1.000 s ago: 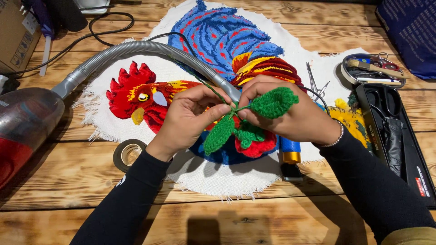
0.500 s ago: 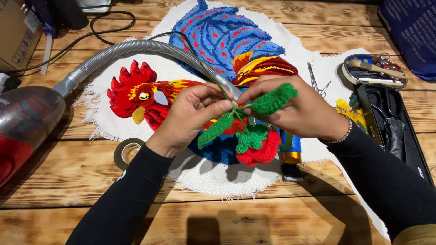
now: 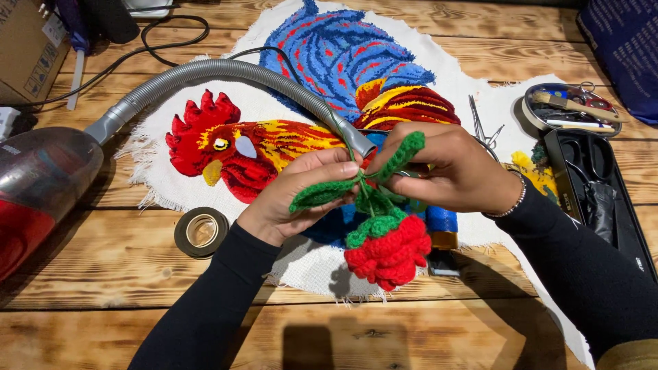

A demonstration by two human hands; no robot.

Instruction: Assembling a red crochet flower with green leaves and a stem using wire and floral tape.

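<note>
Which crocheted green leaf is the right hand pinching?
The upper leaf, angled up by the right hand; the left hand holds the lower leaf.

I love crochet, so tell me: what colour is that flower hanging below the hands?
The crocheted flower is red with green leaves, seen best in the head view.

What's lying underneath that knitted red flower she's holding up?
Under the red flower lies a white cloth with a tufted rooster, spread on the wooden table. Both hands, left hand and right hand, cover part of it, so that stretch stays unseen.
</note>
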